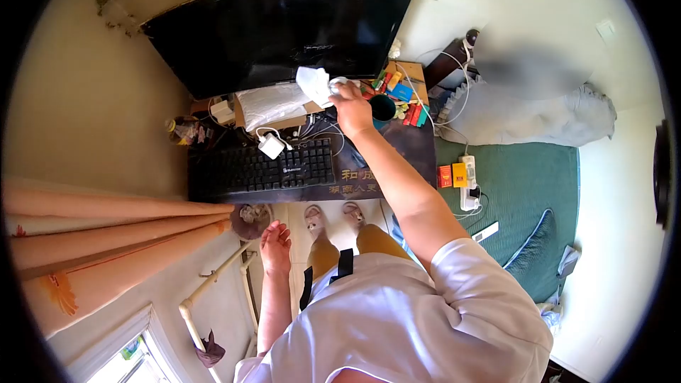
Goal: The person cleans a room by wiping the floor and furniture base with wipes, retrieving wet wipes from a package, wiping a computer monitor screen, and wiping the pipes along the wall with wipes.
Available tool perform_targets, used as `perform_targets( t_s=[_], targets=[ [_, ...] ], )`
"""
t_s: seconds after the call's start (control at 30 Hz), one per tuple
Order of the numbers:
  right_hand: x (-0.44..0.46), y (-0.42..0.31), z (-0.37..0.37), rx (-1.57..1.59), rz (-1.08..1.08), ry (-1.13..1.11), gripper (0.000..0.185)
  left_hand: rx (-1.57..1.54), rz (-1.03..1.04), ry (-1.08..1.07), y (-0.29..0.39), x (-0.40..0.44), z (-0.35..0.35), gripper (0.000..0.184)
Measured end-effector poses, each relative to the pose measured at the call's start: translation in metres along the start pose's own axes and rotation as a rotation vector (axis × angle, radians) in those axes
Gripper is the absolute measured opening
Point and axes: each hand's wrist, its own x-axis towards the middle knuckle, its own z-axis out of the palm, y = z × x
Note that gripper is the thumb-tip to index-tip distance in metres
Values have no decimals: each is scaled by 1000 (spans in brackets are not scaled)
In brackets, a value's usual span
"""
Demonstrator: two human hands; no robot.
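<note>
My right hand (351, 108) reaches over the back of the desk, its fingers closed on a crumpled white tissue (313, 85). The tissue is in front of the lower edge of a large black monitor (284, 32); whether it touches the screen I cannot tell. Just right of that hand stands a dark cup (383, 107). My left hand (275, 245) is held low, before the desk's front edge, with loosely bent fingers and nothing visible in it. A black keyboard (262, 168) lies on the desk beyond it, with a white charger (271, 145) at its back edge.
Small coloured boxes (400, 92) crowd the desk's right side. A plastic-wrapped package (273, 105) lies below the monitor, among cables. At right, a green bed (525, 191) bears a power strip (469, 184) and a grey pillow (525, 113). Orange curtains (120, 223) hang at left.
</note>
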Motion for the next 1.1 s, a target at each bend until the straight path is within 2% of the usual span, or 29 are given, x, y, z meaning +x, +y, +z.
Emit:
perform_targets(
  t_s=[0.1, 0.17, 0.2, 0.3, 0.37, 0.43, 0.5, 0.6, 0.67, 0.7, 0.77, 0.8, 0.83, 0.9, 0.93, 1.0, 1.1],
  targets=[
    [-5, -1, -12, 7, -102, 99, 23, 15, -8, 8, 1, 3, 0, 13],
    [-14, -3, -22, 160, -130, 108, 25, 23, -28, -14, -1, 8, -6, 13],
    [-20, -8, -36, 286, -141, 192, 27, 23, -43, -35, -1, 11, -6, 13],
    [-63, -11, -79, 403, -149, 297, 30, 91, -79, -6, 0, 10, 2, 12],
    [-111, 9, -89, 369, -14, 335, 35, 191, -59, -32, -4, 12, 4, 13],
    [-160, 40, -89, 309, 226, 326, 37, 285, -43, -48, -12, 9, 12, 14],
    [-207, 74, -74, 211, 487, 252, 36, 612, 49, -122, -18, 2, 29, 16],
    [-233, 106, -39, 119, 566, 136, 32, 688, 79, -244, -40, 3, 59, 16],
    [-224, 111, -19, 142, 555, 61, 33, 704, 85, -379, -51, -2, 84, 16],
    [-215, 113, -12, 138, 547, 53, 33, 706, 84, -362, -61, 1, 93, 16],
    [-192, 118, -5, 179, 520, 26, 32, 713, 213, -460, -86, 13, 103, 15],
    [-180, 117, -10, 217, 452, 28, 31, 849, 370, -452, -97, 18, 109, 15],
    [-177, 121, -12, 250, 365, -13, 31, 851, 366, -442, -101, 17, 126, 15],
    [-185, 132, -20, 260, 185, -117, 36, 1097, 504, -448, -107, 14, 161, 14],
    [-194, 138, -28, 266, 180, -122, 36, 1066, 499, -467, -112, 16, 175, 15],
    [-211, 154, -47, 226, -38, -162, 38, 1102, 547, -457, -122, 22, 197, 15],
    [-225, 181, -63, 124, 33, -198, 38, 1147, 634, -457, -131, 28, 213, 17]
  ],
)
